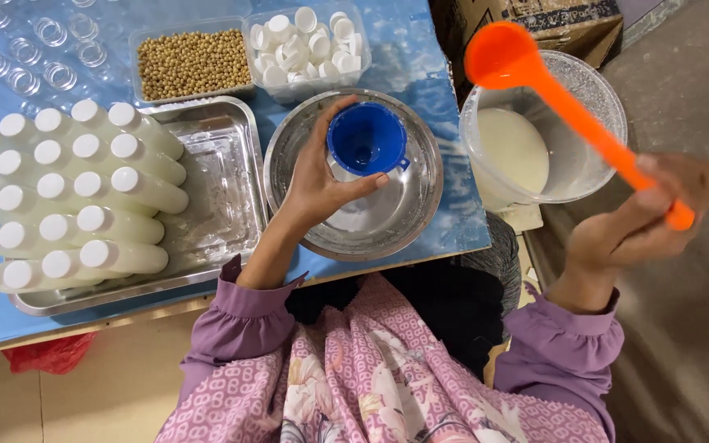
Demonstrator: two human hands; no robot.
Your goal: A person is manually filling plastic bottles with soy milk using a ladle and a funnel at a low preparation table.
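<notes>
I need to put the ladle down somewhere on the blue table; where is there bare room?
Bare blue table shows between the steel bowl, the tub of white caps and the table's right edge. The right half of the steel tray holds no bottles. Crowded: capped white bottles fill the tray's left, empty clear bottles the far left corner.

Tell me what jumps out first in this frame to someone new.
The bright orange ladle, raised in the right hand over a clear bucket of white liquid at right. Next, the blue funnel held by the left hand over a steel bowl at centre. At left, rows of white-capped filled bottles lie stacked in a metal tray.
</notes>
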